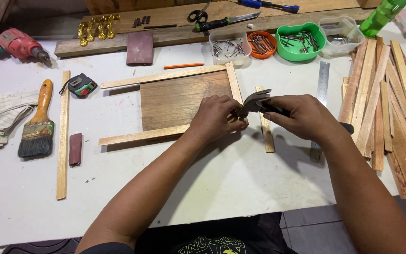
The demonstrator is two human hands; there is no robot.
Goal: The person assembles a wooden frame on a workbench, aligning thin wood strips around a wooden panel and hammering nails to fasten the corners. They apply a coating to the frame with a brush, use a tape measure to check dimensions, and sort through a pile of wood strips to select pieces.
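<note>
A dark wooden panel (pixel 179 99) lies on the white table (pixel 222 178), edged by pale wooden strips along its top, bottom and right sides. My right hand (pixel 304 117) grips a claw hammer (pixel 254 101) close under its head, claw pointing up, head beside the right strip. My left hand (pixel 214 117) rests on the panel's lower right corner, fingers pinched next to the hammer head; whatever is between them is hidden. A loose short strip (pixel 266 131) lies just right of the frame.
Containers of nails (pixel 229 47) (pixel 262 44) (pixel 299 41) line the back. A pile of wood strips (pixel 391 103) and a steel ruler (pixel 323 82) lie right. A paintbrush (pixel 38 127), tape measure (pixel 81 85), long strip (pixel 63 136), rags and a red drill (pixel 10 44) lie left.
</note>
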